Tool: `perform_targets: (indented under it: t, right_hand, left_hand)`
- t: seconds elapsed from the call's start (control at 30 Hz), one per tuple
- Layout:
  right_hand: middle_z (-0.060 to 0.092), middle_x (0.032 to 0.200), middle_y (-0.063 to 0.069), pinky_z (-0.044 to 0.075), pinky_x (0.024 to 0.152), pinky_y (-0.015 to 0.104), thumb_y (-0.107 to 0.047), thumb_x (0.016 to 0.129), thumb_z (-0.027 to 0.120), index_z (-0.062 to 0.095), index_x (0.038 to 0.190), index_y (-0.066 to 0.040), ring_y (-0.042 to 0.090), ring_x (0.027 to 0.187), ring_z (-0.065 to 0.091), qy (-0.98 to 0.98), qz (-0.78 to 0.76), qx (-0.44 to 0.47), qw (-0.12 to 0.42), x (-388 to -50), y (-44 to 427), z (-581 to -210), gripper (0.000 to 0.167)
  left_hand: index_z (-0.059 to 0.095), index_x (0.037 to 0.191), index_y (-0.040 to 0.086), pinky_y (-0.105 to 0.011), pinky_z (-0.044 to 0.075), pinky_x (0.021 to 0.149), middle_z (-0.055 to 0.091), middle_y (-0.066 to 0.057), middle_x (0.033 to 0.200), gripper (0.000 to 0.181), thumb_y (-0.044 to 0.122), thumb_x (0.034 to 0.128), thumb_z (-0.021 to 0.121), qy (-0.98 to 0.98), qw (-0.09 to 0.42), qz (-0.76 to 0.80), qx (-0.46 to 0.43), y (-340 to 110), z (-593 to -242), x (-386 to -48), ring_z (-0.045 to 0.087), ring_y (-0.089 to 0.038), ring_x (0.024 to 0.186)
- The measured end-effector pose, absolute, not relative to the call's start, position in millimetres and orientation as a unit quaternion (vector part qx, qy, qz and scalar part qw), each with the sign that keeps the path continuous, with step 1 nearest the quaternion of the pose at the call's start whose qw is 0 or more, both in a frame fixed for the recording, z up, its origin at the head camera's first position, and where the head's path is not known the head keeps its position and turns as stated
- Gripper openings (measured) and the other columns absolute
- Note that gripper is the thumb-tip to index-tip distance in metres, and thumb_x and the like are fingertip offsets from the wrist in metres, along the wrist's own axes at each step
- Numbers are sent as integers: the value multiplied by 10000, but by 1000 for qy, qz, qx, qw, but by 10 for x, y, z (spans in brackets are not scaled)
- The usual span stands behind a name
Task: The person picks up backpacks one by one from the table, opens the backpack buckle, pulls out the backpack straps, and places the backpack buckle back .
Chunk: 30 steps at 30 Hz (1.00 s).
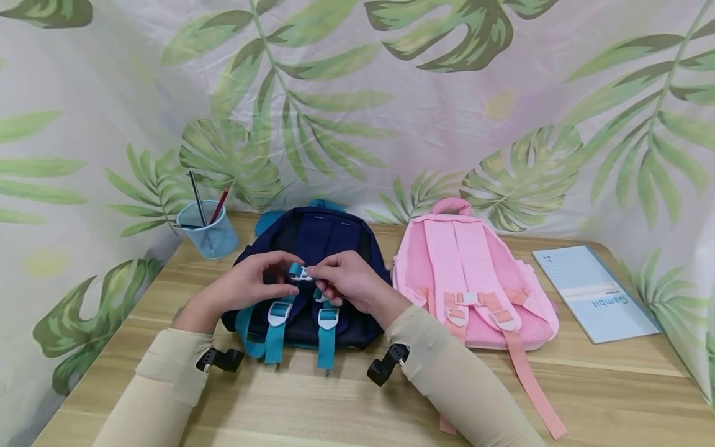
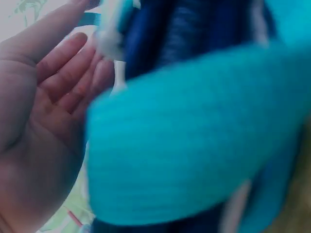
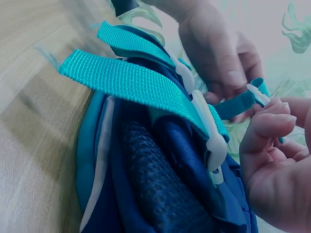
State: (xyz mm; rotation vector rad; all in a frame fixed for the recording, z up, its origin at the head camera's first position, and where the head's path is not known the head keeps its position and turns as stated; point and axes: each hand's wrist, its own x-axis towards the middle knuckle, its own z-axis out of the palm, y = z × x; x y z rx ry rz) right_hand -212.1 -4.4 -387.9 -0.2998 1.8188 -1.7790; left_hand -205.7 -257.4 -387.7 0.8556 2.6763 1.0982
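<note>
A navy backpack (image 1: pixel 329 236) with teal straps lies with its strap side up. Above it, my right hand (image 1: pixel 354 279) pinches a small white buckle (image 1: pixel 302 273) on a teal strap between thumb and fingers. My left hand (image 1: pixel 254 282) is around the buckle's left end, its thumb and forefinger apart, its fingers loosely bent in the left wrist view. Two white strap adjusters (image 1: pixel 279 312) with teal webbing ends (image 1: pixel 326 351) hang at the backpack's near edge. A teal strap (image 2: pixel 184 136) fills much of the left wrist view, blurred.
A pink backpack (image 1: pixel 466 261) lies to the right, one long strap end (image 1: pixel 533 385) trailing toward the front. Beyond it is a light-blue notebook (image 1: pixel 598 295). A blue mesh cup (image 1: pixel 215 239) with pens and pencils stands at the back left of the wooden table (image 1: pixel 290 410).
</note>
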Motion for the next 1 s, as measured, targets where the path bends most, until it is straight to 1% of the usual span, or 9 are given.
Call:
perform_targets:
  t: [0.1, 0.17, 0.23, 0.47, 0.6, 0.8, 0.9, 1.0]
  right_hand:
    - [561, 668, -2, 425, 495, 200, -174, 1086, 653, 682, 955, 40, 104, 528, 462, 671, -673, -111, 292, -2122, -36, -3881, 253]
    - [558, 666, -6, 420, 496, 199, -169, 1086, 650, 668, 968, 56, 101, 528, 458, 665, -677, -111, 296, -2123, -32, -3885, 255]
    - [557, 667, -9, 416, 498, 200, -166, 1087, 648, 663, 980, 64, 100, 529, 457, 659, -682, -110, 299, -2122, -29, -3888, 255]
    - [553, 677, -9, 409, 496, 192, -127, 1088, 631, 652, 1052, 103, 90, 527, 449, 645, -694, -103, 305, -2114, -15, -3900, 234]
    - [549, 687, -10, 406, 495, 188, -121, 1093, 619, 642, 1086, 117, 88, 527, 446, 639, -697, -102, 308, -2109, -19, -3901, 239]
    - [553, 694, -2, 406, 491, 187, -138, 1098, 620, 665, 1056, 78, 96, 536, 447, 635, -704, -103, 302, -2096, -3, -3861, 224]
    - [551, 700, 1, 405, 487, 183, -137, 1104, 611, 673, 1047, 57, 97, 539, 445, 632, -708, -106, 296, -2089, 16, -3844, 212]
    - [544, 706, 2, 398, 483, 181, -129, 1110, 597, 666, 1067, 69, 100, 541, 435, 627, -714, -113, 292, -2083, 32, -3835, 214]
  left_hand:
    - [728, 1188, 168, -269, 523, 757, 699, 48, 974, 251, 201, 965, 839, 890, 64, 349, 286, -2568, -3955, -2071, 614, -120, 851]
    - [724, 1109, 200, -267, 503, 752, 678, 71, 945, 183, 204, 965, 838, 891, 60, 345, 289, -2560, -3995, -2080, 597, -120, 833]
    - [713, 1057, 208, -268, 494, 759, 670, 79, 935, 157, 197, 963, 839, 891, 54, 342, 293, -2554, -4021, -2090, 592, -119, 832]
    - [735, 1076, 202, -282, 519, 819, 709, 69, 1002, 151, 179, 965, 835, 894, 47, 337, 290, -2556, -4030, -2084, 603, -116, 883]
    - [741, 1082, 200, -280, 525, 817, 718, 73, 1006, 149, 181, 966, 833, 895, 52, 334, 290, -2559, -4033, -2086, 609, -109, 882]
    - [750, 1089, 206, -270, 516, 795, 720, 82, 995, 158, 179, 961, 838, 898, 60, 324, 290, -2554, -4053, -2113, 605, -118, 860]
    - [756, 1088, 219, -272, 539, 824, 735, 89, 1007, 149, 181, 966, 832, 902, 70, 318, 285, -2554, -4058, -2119, 625, -109, 875]
    - [762, 1084, 226, -276, 557, 843, 749, 92, 1011, 141, 178, 969, 828, 904, 77, 312, 282, -2549, -4059, -2123, 643, -99, 881]
